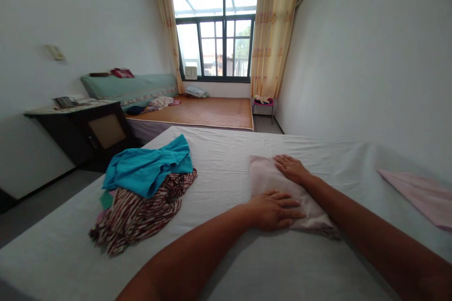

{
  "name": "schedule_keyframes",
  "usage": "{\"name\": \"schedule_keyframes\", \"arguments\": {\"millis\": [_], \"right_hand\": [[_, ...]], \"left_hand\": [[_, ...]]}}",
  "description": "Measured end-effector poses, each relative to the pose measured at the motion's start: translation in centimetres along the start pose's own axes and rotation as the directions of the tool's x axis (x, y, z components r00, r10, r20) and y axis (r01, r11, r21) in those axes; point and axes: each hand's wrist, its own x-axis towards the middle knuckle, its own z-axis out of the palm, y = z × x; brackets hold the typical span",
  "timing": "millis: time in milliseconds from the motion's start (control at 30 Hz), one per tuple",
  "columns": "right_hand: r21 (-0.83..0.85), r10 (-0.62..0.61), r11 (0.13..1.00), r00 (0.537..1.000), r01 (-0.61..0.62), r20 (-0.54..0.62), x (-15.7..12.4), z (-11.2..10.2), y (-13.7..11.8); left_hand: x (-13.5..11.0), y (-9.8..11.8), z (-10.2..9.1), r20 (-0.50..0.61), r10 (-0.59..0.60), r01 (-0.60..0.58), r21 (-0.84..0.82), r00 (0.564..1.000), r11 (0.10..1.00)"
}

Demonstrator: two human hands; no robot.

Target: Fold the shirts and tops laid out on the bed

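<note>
A pale pink folded cloth (263,176) lies on the white-sheeted bed. My left hand (275,210) rests flat on its near side, fingers stretched to the right. On the far edge of the same cloth lies my right hand (290,168), also flat with its fingers extended. The cloth's lower right corner, by my right forearm, looks gathered. What the folded cloth is exactly cannot be made out. To the left are a crumpled turquoise garment (141,167) and, partly under it, a brown-and-white striped cloth (141,216).
Another pink cloth (420,195) lies at the bed's right side. Beyond the white sheet (219,174) stands a second bed with a brown mat (215,110). A dark cabinet (102,131) is at the left, and a small pink stool (263,103) stands below the curtain.
</note>
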Motion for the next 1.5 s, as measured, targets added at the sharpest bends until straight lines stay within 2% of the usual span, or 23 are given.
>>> {"name": "schedule_keyframes", "arguments": {"millis": [100, 167, 300, 367, 433, 500, 600, 667, 767, 800, 867, 967, 1067, 1167, 1267, 1367, 1433, 1500], "right_hand": [[-0.028, -0.046, 0.999, 0.992, 0.043, -0.115, -3.1, -1.1, 0.2], [0.003, -0.111, 0.994, 0.983, 0.113, -0.147, -5.8, -1.8, -0.5], [0.096, -0.196, 0.974, 0.976, 0.205, -0.093, -11.8, -2.4, -1.9], [0.136, -0.186, 0.972, 0.981, 0.193, -0.062, -13.9, -2.4, -1.8], [0.174, -0.143, 0.973, 0.988, 0.151, -0.061, -14.8, -2.5, -1.0], [0.196, -0.032, 0.979, 0.994, 0.052, -0.104, -14.4, -2.6, 0.0], [0.197, 0.207, 0.964, 0.970, -0.180, -0.128, -12.3, -2.9, 1.3], [0.167, 0.355, 0.925, 0.933, -0.342, -0.057, -10.6, -3.1, 1.6], [0.117, 0.498, 0.860, 0.867, -0.497, 0.022, -8.7, -2.9, 1.0], [0.126, 0.509, 0.852, 0.860, -0.508, 0.026, -8.3, -2.8, 0.6], [0.172, 0.475, 0.865, 0.880, -0.471, 0.022, -7.7, -2.5, -0.1], [0.335, 0.425, 0.852, 0.905, -0.403, 0.008, -7.3, -2.4, -0.8], [0.513, 0.521, 0.729, 0.853, -0.453, 0.013, -7.5, -3.3, -1.2], [0.681, 0.603, 0.510, 0.783, -0.526, 0.154, -8.2, -4.7, -1.5], [0.805, 0.510, 0.220, 0.768, -0.552, 0.387, -9.0, -5.9, -2.0], [0.812, 0.385, -0.029, 0.743, -0.583, 0.547, -9.5, -6.4, -2.6], [0.787, 0.336, -0.157, 0.717, -0.597, 0.611, -9.4, -6.4, -2.9], [0.766, 0.292, -0.238, 0.708, -0.597, 0.643, -9.3, -6.4, -3.2]], "left_hand": [[0.0, -0.1, 0.0, -0.004, -0.004, 0.004, -0.026, 1.000, 1.000], [0.0, -0.1, 0.1, -0.027, 0.001, -0.002, -0.036, 1.000, 0.999], [0.4, -0.2, 0.4, -0.116, -0.006, -0.005, -0.096, 0.993, 0.995], [0.5, -0.4, 0.5, -0.153, -0.028, 0.007, -0.137, 0.988, 0.990], [0.6, -0.8, 0.6, -0.192, -0.085, 0.058, -0.139, 0.978, 0.989], [0.4, -1.3, 0.6, -0.251, -0.181, 0.163, -0.090, 0.951, 0.983], [0.0, -2.2, 0.7, -0.319, -0.358, 0.374, -0.012, 0.877, 0.927], [-0.3, -2.7, 1.0, -0.293, -0.468, 0.490, 0.002, 0.834, 0.872], [-0.5, -3.2, 1.5, -0.222, -0.545, 0.561, 0.012, 0.808, 0.828], [-0.6, -3.2, 1.6, -0.213, -0.549, 0.564, 0.016, 0.808, 0.825], [-0.7, -3.3, 1.8, -0.215, -0.545, 0.562, 0.021, 0.811, 0.827], [-0.7, -3.4, 1.8, -0.228, -0.529, 0.547, 0.019, 0.817, 0.837], [-0.7, -3.5, 1.8, -0.234, -0.525, 0.543, 0.015, 0.818, 0.840], [-0.7, -3.6, 1.8, -0.229, -0.525, 0.542, 0.012, 0.819, 0.840], [-0.7, -3.4, 1.7, -0.233, -0.522, 0.540, 0.012, 0.820, 0.842], [-0.6, -3.2, 1.5, -0.234, -0.528, 0.546, 0.012, 0.816, 0.838], [-0.6, -3.0, 1.4, -0.228, -0.533, 0.549, 0.008, 0.815, 0.836], [-0.7, -3.0, 1.3, -0.225, -0.539, 0.554, 0.003, 0.812, 0.833]]}}
